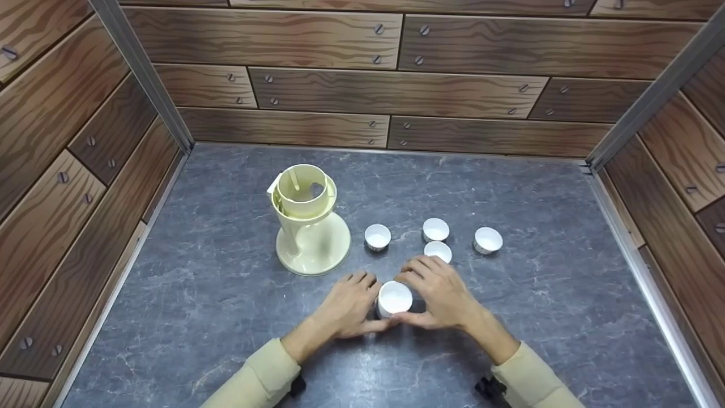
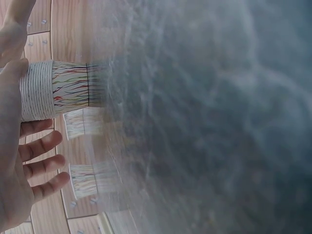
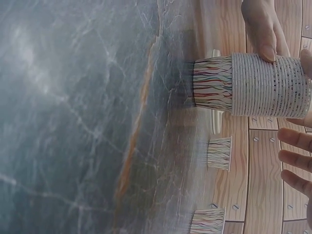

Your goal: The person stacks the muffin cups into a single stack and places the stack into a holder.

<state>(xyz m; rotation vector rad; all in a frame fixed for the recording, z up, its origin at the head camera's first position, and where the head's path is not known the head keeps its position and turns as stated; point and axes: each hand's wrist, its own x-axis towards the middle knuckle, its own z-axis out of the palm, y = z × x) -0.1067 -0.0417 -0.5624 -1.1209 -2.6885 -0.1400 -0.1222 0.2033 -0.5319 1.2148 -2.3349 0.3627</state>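
A tall stack of nested white paper cups (image 1: 395,299), patterned with thin coloured wavy lines, stands upright on the dark marbled table between the two hands. My left hand (image 1: 352,304) holds it from the left, its thumb along the near side. From the right, my right hand (image 1: 440,292) grips the upper part of the stack, thumb in front and fingers behind. The right wrist view shows the many stacked rims (image 3: 265,85) and the left thumb touching them. In the left wrist view the lower cup wall (image 2: 70,85) meets the table.
A cream plastic stand (image 1: 314,243) with a round base and cylindrical holder is at the left. Single paper cups stand beyond the hands: one (image 1: 378,237) near the stand, two (image 1: 436,229) close together, another (image 1: 488,241) farther right. Wood-patterned panels (image 1: 328,88) surround the table.
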